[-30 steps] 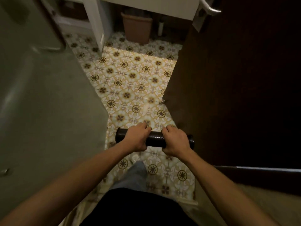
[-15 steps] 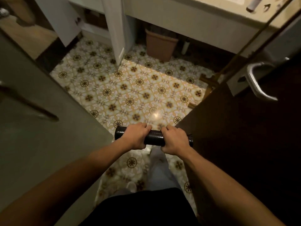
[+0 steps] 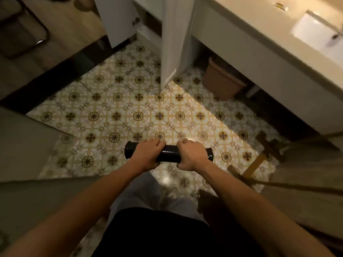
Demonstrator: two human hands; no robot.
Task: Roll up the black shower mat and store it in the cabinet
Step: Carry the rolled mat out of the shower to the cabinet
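The black shower mat (image 3: pixel 168 156) is rolled into a tight horizontal tube, held in front of me above the patterned tile floor. My left hand (image 3: pixel 147 154) grips its left part and my right hand (image 3: pixel 191 156) grips its right part; both ends of the roll stick out past my fists. The white cabinet (image 3: pixel 148 28) under the vanity stands open at the top centre, with one door (image 3: pixel 173 43) swung out toward me and another door (image 3: pixel 118 19) open to the left. Its inside is dark and mostly hidden.
A brown bin (image 3: pixel 220 80) sits under the vanity counter (image 3: pixel 250 34), which holds a white sink (image 3: pixel 319 32). A grey wall or door (image 3: pixel 27 154) closes in on the left. Wooden-framed glass and a door edge (image 3: pixel 306 173) stand on the right. My legs are below.
I have stepped forward through the doorway with the roll. The cabinet, vanity and sink have come closer and fuller into view, and the dark door has slid off to the right.
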